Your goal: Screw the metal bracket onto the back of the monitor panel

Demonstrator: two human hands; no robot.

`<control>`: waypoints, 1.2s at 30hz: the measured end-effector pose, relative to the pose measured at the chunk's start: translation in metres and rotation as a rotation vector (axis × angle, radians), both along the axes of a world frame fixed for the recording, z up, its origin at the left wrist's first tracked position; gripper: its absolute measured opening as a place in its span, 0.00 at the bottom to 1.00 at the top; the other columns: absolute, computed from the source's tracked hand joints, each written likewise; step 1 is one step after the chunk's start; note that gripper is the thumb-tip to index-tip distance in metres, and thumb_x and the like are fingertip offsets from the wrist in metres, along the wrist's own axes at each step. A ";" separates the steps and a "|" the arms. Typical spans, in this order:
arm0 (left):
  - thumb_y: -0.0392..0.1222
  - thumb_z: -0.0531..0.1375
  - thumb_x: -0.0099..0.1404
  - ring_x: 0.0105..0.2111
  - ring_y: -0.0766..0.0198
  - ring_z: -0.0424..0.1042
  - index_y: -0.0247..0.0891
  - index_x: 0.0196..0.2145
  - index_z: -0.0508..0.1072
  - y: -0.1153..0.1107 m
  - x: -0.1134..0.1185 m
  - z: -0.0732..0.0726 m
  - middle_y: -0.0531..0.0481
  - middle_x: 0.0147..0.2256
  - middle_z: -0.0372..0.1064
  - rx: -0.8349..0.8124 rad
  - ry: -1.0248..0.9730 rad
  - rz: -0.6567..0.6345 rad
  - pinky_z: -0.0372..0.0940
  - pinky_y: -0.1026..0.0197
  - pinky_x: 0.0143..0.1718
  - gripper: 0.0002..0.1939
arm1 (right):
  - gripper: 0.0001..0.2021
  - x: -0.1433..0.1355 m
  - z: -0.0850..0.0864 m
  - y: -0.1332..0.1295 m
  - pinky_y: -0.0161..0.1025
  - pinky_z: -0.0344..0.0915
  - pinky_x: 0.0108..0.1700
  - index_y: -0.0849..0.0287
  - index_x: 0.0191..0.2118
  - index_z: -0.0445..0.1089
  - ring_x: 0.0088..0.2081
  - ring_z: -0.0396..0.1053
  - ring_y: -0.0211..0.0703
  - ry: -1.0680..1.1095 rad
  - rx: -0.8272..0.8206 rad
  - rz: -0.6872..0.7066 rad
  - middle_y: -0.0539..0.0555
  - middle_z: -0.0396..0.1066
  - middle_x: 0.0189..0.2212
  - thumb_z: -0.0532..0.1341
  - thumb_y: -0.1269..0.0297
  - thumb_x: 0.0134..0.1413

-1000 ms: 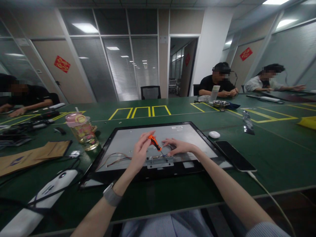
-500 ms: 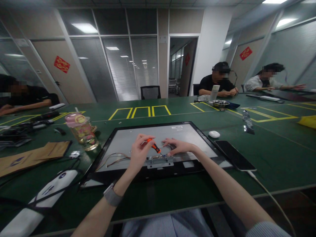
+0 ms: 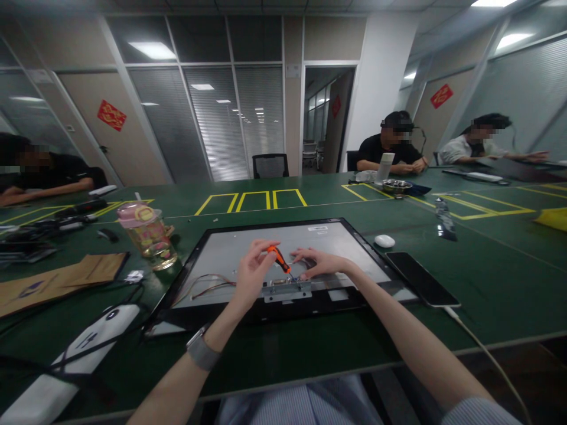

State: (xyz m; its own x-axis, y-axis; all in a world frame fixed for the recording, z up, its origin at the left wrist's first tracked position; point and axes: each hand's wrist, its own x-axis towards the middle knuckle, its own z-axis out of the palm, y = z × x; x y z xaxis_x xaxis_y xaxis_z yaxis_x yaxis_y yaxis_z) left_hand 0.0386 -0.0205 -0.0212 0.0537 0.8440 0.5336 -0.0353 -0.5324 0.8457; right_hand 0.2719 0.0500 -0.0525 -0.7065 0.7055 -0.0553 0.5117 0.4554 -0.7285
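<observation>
In my left hand [image 3: 254, 268] is a screwdriver [image 3: 279, 260] with an orange and black handle, pinched near its top. It leans, and its thin shaft points down to the right at small parts on a metal bracket [image 3: 287, 290]. My right hand [image 3: 321, 261] is curled just right of the shaft, its thumb low by a small blue part and its fingers reaching left. What those fingers grip is hidden. The bracket lies along the near edge of a flat display panel [image 3: 243, 236] with a grey back and black frame. Thin wires [image 3: 206, 287] run left from the bracket.
Right of the panel lie a phone [image 3: 420, 277] with a cable and a white case [image 3: 384, 241]. On the left stand a drink cup [image 3: 148, 236], a paper bag [image 3: 66, 277] and a white power strip [image 3: 88, 348]. Several people sit around the green table [image 3: 248, 366].
The screwdriver's handle has shifted slightly right and stands a little steeper, with my left fingers following it. My right hand and the panel stay in place.
</observation>
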 end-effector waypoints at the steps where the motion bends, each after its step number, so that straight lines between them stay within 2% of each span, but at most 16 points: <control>1: 0.45 0.61 0.59 0.38 0.64 0.68 0.38 0.36 0.77 -0.001 0.000 0.001 0.48 0.37 0.66 0.025 0.013 0.027 0.65 0.64 0.39 0.11 | 0.30 0.000 0.000 0.000 0.55 0.22 0.65 0.53 0.50 0.68 0.66 0.37 0.56 -0.002 0.003 0.002 0.54 0.51 0.63 0.65 0.42 0.43; 4: 0.43 0.61 0.60 0.34 0.66 0.68 0.37 0.35 0.76 -0.003 0.000 0.004 0.49 0.34 0.65 0.065 0.053 0.074 0.65 0.65 0.36 0.08 | 0.31 0.001 -0.002 0.001 0.54 0.23 0.65 0.53 0.51 0.68 0.66 0.38 0.56 -0.006 0.011 0.003 0.54 0.51 0.63 0.65 0.41 0.42; 6: 0.43 0.58 0.62 0.36 0.65 0.69 0.38 0.39 0.75 -0.004 -0.001 0.004 0.48 0.36 0.67 0.056 0.070 0.068 0.64 0.63 0.40 0.10 | 0.32 0.001 -0.004 0.002 0.55 0.23 0.65 0.53 0.51 0.68 0.66 0.38 0.57 -0.005 0.010 -0.005 0.54 0.52 0.63 0.65 0.40 0.42; 9: 0.43 0.54 0.66 0.41 0.62 0.70 0.38 0.46 0.72 -0.001 -0.002 0.000 0.45 0.39 0.71 0.003 0.042 -0.013 0.62 0.58 0.48 0.14 | 0.33 0.001 -0.005 0.003 0.54 0.23 0.65 0.53 0.51 0.68 0.66 0.38 0.57 -0.005 0.013 -0.007 0.54 0.52 0.63 0.65 0.40 0.41; 11: 0.44 0.53 0.66 0.43 0.59 0.70 0.38 0.46 0.72 0.002 -0.002 -0.004 0.44 0.41 0.71 -0.022 -0.023 -0.065 0.62 0.56 0.49 0.15 | 0.33 0.001 -0.004 0.003 0.54 0.23 0.65 0.53 0.51 0.68 0.66 0.38 0.56 -0.006 0.013 -0.008 0.55 0.52 0.63 0.65 0.40 0.41; 14: 0.46 0.57 0.63 0.45 0.60 0.68 0.38 0.42 0.75 0.006 -0.002 -0.008 0.44 0.43 0.69 -0.026 -0.026 -0.017 0.62 0.60 0.47 0.13 | 0.32 0.000 -0.003 0.002 0.54 0.23 0.65 0.53 0.51 0.68 0.66 0.37 0.56 -0.004 0.005 -0.007 0.54 0.52 0.63 0.65 0.40 0.42; 17: 0.46 0.60 0.61 0.40 0.64 0.68 0.38 0.38 0.77 0.006 -0.002 -0.007 0.48 0.38 0.67 -0.003 0.008 0.052 0.63 0.65 0.41 0.11 | 0.32 0.001 -0.004 0.002 0.54 0.22 0.65 0.53 0.51 0.68 0.66 0.38 0.56 -0.003 0.002 -0.004 0.54 0.52 0.63 0.65 0.40 0.42; 20: 0.45 0.59 0.62 0.37 0.65 0.67 0.39 0.39 0.76 0.007 -0.003 -0.006 0.49 0.36 0.67 -0.001 0.049 0.081 0.62 0.64 0.41 0.11 | 0.33 0.001 -0.005 0.003 0.54 0.22 0.65 0.53 0.52 0.68 0.66 0.38 0.57 -0.009 0.008 -0.006 0.54 0.52 0.63 0.65 0.39 0.41; 24: 0.46 0.55 0.65 0.42 0.62 0.69 0.38 0.47 0.73 0.009 -0.005 -0.008 0.46 0.39 0.70 -0.078 -0.055 -0.037 0.61 0.60 0.47 0.16 | 0.34 0.001 -0.004 0.003 0.53 0.24 0.65 0.53 0.52 0.67 0.66 0.38 0.56 -0.025 0.014 -0.004 0.54 0.52 0.63 0.64 0.39 0.41; 26: 0.46 0.55 0.65 0.43 0.60 0.69 0.36 0.46 0.73 0.010 -0.005 -0.009 0.45 0.40 0.71 -0.112 -0.111 -0.095 0.62 0.58 0.48 0.16 | 0.34 0.001 -0.001 0.002 0.53 0.25 0.66 0.54 0.53 0.67 0.66 0.38 0.56 -0.028 0.012 -0.003 0.54 0.51 0.63 0.64 0.40 0.42; 28: 0.47 0.55 0.64 0.42 0.61 0.69 0.36 0.43 0.75 0.010 -0.004 -0.008 0.45 0.39 0.70 -0.100 -0.090 -0.065 0.62 0.59 0.47 0.15 | 0.33 0.000 0.001 0.000 0.54 0.24 0.65 0.54 0.53 0.67 0.66 0.38 0.56 -0.026 0.007 -0.005 0.54 0.51 0.63 0.64 0.40 0.42; 32: 0.46 0.59 0.61 0.36 0.65 0.68 0.38 0.36 0.77 0.009 -0.006 -0.004 0.48 0.35 0.66 -0.010 0.041 0.089 0.64 0.64 0.40 0.11 | 0.33 -0.001 0.002 -0.001 0.54 0.23 0.65 0.52 0.52 0.67 0.66 0.38 0.56 -0.024 -0.002 -0.005 0.53 0.52 0.63 0.64 0.39 0.41; 34: 0.44 0.60 0.60 0.35 0.66 0.68 0.38 0.36 0.77 0.008 -0.007 -0.002 0.49 0.35 0.66 0.015 0.080 0.128 0.64 0.64 0.38 0.10 | 0.34 -0.001 0.002 -0.001 0.54 0.23 0.65 0.53 0.52 0.67 0.66 0.39 0.56 -0.024 0.002 -0.006 0.54 0.52 0.63 0.64 0.39 0.41; 36: 0.43 0.60 0.61 0.36 0.65 0.69 0.37 0.40 0.75 0.008 -0.008 -0.002 0.48 0.36 0.68 0.014 0.085 0.140 0.64 0.63 0.40 0.12 | 0.34 0.000 0.000 0.000 0.54 0.24 0.65 0.53 0.52 0.67 0.66 0.39 0.57 -0.019 0.007 -0.008 0.54 0.52 0.63 0.65 0.39 0.41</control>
State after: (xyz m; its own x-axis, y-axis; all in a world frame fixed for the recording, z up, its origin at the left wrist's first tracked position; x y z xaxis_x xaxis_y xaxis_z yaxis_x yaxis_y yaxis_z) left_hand 0.0303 -0.0124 -0.0229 -0.0181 0.8388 0.5441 0.1117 -0.5391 0.8348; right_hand 0.2714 0.0504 -0.0521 -0.6996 0.7117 -0.0635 0.5291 0.4563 -0.7155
